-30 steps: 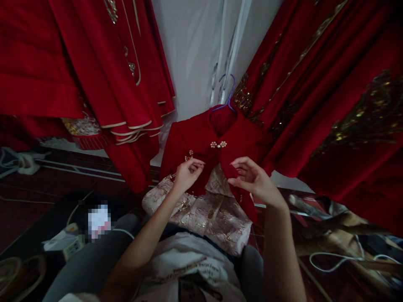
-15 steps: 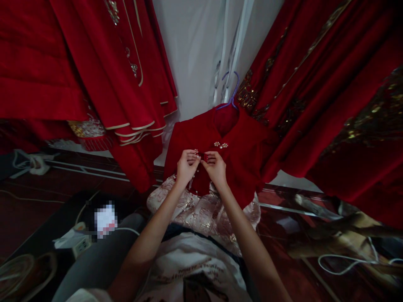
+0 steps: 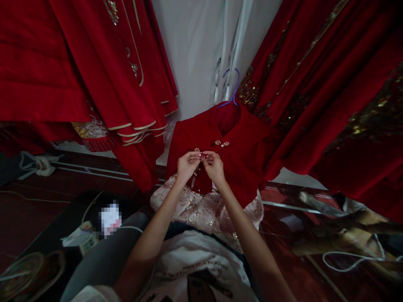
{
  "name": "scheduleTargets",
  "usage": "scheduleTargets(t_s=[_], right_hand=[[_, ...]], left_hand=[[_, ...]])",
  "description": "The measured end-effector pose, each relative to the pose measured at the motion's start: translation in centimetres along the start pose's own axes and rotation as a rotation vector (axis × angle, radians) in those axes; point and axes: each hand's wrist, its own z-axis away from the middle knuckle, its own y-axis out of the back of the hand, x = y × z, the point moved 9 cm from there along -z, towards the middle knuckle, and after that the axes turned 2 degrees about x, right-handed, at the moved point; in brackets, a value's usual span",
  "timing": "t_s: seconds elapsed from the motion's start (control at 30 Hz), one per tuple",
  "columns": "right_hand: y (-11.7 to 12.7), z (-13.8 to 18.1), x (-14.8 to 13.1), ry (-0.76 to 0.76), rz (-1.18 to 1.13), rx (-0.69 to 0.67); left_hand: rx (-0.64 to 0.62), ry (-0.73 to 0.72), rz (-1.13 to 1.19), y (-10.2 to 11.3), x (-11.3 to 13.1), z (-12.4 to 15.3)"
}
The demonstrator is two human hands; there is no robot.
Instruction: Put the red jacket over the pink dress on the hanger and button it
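A red jacket (image 3: 242, 167) on a purple hanger (image 3: 234, 88) lies over my lap, its neck opening away from me. My left hand (image 3: 187, 167) pinches the left front edge of the jacket, close to a pearly flower-shaped trim (image 3: 197, 149). Opposite it, my right hand (image 3: 214, 168) pinches the other front edge. The fingertips of both hands meet at the middle of the front and hide what lies between them. Above them, a flower-shaped closure (image 3: 222, 143) spans the jacket front. Shiny pale pink patterned fabric (image 3: 192, 209) shows beneath the hem.
Red garments with gold trim (image 3: 119, 84) hang at the left, and more with sequins (image 3: 315, 92) at the right. Behind stands a white cabinet door (image 3: 195, 50). A power strip (image 3: 89, 240) and a lidded cup (image 3: 23, 268) are at lower left. A white cable (image 3: 352, 260) loops at right.
My fingertips have drawn closer together at the jacket front, and a bit of red shows between them. The view has shifted slightly; the jacket stays in place.
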Motion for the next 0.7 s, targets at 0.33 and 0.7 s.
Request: scheduleTargets(t_s=[0.33, 0.7], right_hand=[[0.5, 0.3, -0.8, -0.094, -0.289, -0.114], [0.1, -0.1, 0.0, -0.044, -0.195, -0.026]], left_hand=[[0.012, 0.024, -0.023, 0.2, 1.0, -0.1], [-0.029, -0.22, -0.442, -0.4, 4.1, 0.5]])
